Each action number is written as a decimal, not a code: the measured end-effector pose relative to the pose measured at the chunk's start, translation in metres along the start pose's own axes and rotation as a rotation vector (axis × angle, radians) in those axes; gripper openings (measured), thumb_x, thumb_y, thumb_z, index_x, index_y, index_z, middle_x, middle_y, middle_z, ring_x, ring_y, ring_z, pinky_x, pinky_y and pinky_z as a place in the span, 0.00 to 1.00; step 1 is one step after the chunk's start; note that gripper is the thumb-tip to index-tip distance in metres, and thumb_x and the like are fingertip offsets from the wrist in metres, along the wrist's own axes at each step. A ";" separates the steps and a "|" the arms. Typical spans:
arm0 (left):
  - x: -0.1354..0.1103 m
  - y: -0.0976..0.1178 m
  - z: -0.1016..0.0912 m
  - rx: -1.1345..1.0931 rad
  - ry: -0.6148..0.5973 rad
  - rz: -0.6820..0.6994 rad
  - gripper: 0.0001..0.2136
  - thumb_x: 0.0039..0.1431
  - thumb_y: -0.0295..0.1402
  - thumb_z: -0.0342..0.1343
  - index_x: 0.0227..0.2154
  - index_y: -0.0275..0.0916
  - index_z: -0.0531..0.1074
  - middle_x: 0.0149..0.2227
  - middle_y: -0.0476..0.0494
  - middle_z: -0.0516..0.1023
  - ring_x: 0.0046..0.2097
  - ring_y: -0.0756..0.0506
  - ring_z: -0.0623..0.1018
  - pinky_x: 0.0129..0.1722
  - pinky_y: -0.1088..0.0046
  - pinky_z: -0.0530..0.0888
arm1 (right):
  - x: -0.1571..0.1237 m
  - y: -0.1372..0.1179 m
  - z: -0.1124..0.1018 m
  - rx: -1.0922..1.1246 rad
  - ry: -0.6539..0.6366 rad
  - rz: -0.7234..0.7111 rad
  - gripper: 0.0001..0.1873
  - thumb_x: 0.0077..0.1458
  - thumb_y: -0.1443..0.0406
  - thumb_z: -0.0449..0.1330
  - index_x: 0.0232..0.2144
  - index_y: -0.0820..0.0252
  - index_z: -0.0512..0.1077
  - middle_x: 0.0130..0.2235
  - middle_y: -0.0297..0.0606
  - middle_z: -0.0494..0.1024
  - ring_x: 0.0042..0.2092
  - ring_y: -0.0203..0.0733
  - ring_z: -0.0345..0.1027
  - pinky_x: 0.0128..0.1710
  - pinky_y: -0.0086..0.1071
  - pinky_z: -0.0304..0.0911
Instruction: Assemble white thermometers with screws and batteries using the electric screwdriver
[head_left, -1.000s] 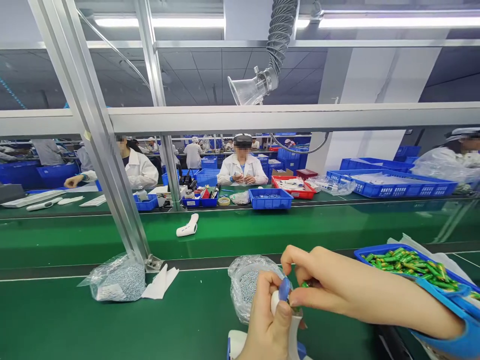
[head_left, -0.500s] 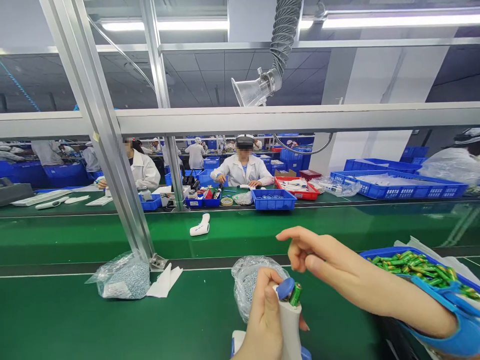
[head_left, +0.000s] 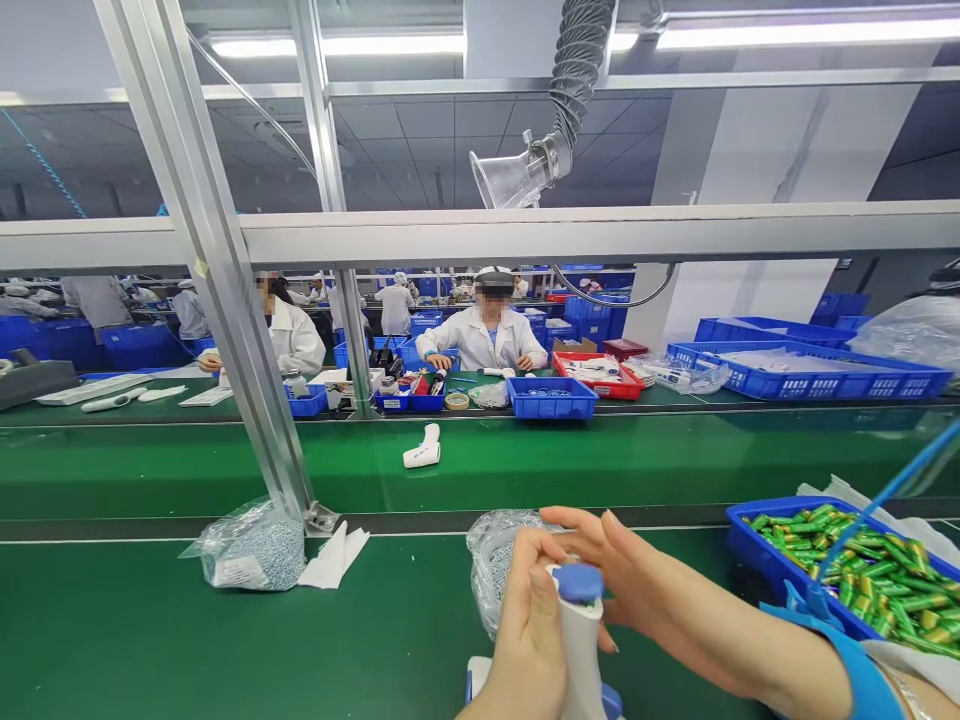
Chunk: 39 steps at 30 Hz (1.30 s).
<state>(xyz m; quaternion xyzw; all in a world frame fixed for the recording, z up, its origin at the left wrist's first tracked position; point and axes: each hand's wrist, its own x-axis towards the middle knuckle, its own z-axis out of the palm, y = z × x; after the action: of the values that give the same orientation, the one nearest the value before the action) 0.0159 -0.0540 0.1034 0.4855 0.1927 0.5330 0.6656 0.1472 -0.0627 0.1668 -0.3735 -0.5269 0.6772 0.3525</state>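
My left hand (head_left: 525,640) is wrapped around the handle of a white gun-shaped thermometer (head_left: 581,650), held with the handle end up. A blue battery cover (head_left: 579,582) sits over that end, with a bit of green showing beneath its edge. Close behind the cover is my right hand (head_left: 626,575), its fingers stretched out and thumb raised; whether it touches the thermometer is hidden. Just beyond my left hand lies a clear plastic bag of small metal parts (head_left: 491,570). Another white thermometer part (head_left: 480,680) shows beside my left wrist.
A blue bin of green batteries (head_left: 862,570) stands at right. A blue wrist strap's cord (head_left: 892,490) crosses it. At left are a bag of screws (head_left: 259,550) and white paper (head_left: 335,557) by a metal post (head_left: 247,400). Another thermometer (head_left: 422,450) lies on the green belt.
My right hand has come down and left to the handle end. The blue cover, tilted beside a protruding green battery before, now lies across the end. The thermometer on the belt has shifted right.
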 end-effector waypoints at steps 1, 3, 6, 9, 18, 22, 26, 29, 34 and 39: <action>0.000 -0.001 0.000 0.001 -0.021 0.006 0.24 0.54 0.60 0.41 0.32 0.41 0.58 0.22 0.54 0.67 0.21 0.53 0.69 0.21 0.80 0.64 | 0.000 0.001 0.002 0.016 0.003 0.023 0.33 0.54 0.39 0.47 0.53 0.51 0.61 0.51 0.40 0.65 0.43 0.42 0.62 0.35 0.31 0.57; 0.000 -0.002 -0.001 0.005 -0.053 0.016 0.24 0.54 0.60 0.41 0.33 0.41 0.58 0.21 0.54 0.66 0.20 0.54 0.67 0.22 0.79 0.64 | -0.001 0.004 0.006 0.037 0.004 0.081 0.30 0.53 0.40 0.49 0.46 0.53 0.68 0.43 0.38 0.69 0.39 0.40 0.60 0.36 0.30 0.56; 0.000 -0.002 -0.002 0.021 -0.052 0.011 0.25 0.53 0.61 0.42 0.32 0.40 0.59 0.24 0.53 0.65 0.21 0.54 0.67 0.22 0.79 0.64 | -0.003 0.010 0.012 0.094 0.002 0.160 0.28 0.50 0.41 0.55 0.43 0.53 0.69 0.35 0.35 0.69 0.35 0.38 0.60 0.41 0.34 0.56; -0.001 -0.001 -0.003 0.050 -0.083 -0.009 0.26 0.52 0.62 0.41 0.33 0.41 0.58 0.23 0.53 0.64 0.21 0.53 0.66 0.21 0.79 0.63 | -0.004 0.016 0.014 0.194 -0.035 0.188 0.27 0.48 0.47 0.59 0.47 0.50 0.67 0.38 0.36 0.69 0.40 0.41 0.62 0.44 0.35 0.57; -0.009 -0.006 -0.005 0.164 -0.039 0.030 0.24 0.55 0.58 0.43 0.32 0.41 0.64 0.23 0.49 0.65 0.26 0.49 0.64 0.29 0.72 0.65 | -0.007 0.030 0.009 0.239 -0.167 0.048 0.35 0.37 0.48 0.68 0.47 0.53 0.66 0.44 0.39 0.68 0.50 0.47 0.61 0.52 0.38 0.55; -0.011 -0.007 -0.004 0.171 0.021 0.027 0.24 0.55 0.58 0.43 0.33 0.41 0.66 0.24 0.48 0.66 0.27 0.47 0.66 0.30 0.71 0.66 | -0.010 0.035 0.009 0.154 -0.165 0.010 0.36 0.46 0.45 0.61 0.55 0.47 0.60 0.53 0.38 0.63 0.55 0.46 0.56 0.56 0.38 0.51; -0.005 -0.003 -0.003 0.034 0.033 -0.086 0.30 0.54 0.61 0.37 0.49 0.43 0.60 0.28 0.48 0.68 0.23 0.49 0.66 0.25 0.72 0.66 | -0.010 0.032 0.005 -0.246 -0.015 0.008 0.36 0.55 0.41 0.47 0.62 0.44 0.49 0.64 0.34 0.44 0.63 0.51 0.37 0.58 0.43 0.50; 0.002 -0.003 -0.005 -0.008 0.106 -0.150 0.36 0.53 0.63 0.35 0.58 0.45 0.49 0.36 0.45 0.71 0.30 0.46 0.72 0.30 0.70 0.69 | -0.001 0.028 -0.002 -0.809 0.142 -0.248 0.30 0.58 0.47 0.48 0.59 0.49 0.57 0.64 0.39 0.44 0.62 0.56 0.38 0.58 0.49 0.47; 0.012 -0.008 -0.027 0.277 0.218 -0.084 0.31 0.59 0.55 0.40 0.59 0.40 0.53 0.48 0.39 0.68 0.51 0.41 0.68 0.51 0.65 0.62 | 0.035 0.030 -0.032 -0.897 0.165 -0.217 0.16 0.54 0.53 0.58 0.38 0.56 0.73 0.30 0.36 0.72 0.32 0.41 0.64 0.35 0.34 0.61; -0.006 -0.017 -0.077 0.801 0.008 0.065 0.16 0.56 0.44 0.52 0.43 0.43 0.72 0.41 0.41 0.74 0.44 0.39 0.71 0.47 0.64 0.65 | 0.063 0.043 -0.099 -0.751 0.443 -0.070 0.22 0.62 0.51 0.47 0.37 0.63 0.70 0.29 0.36 0.71 0.29 0.37 0.65 0.29 0.31 0.63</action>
<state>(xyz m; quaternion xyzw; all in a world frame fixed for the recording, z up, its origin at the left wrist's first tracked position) -0.0369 -0.0247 0.0523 0.7103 0.3723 0.4385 0.4057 0.2006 0.0284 0.0998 -0.5940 -0.6606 0.3299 0.3193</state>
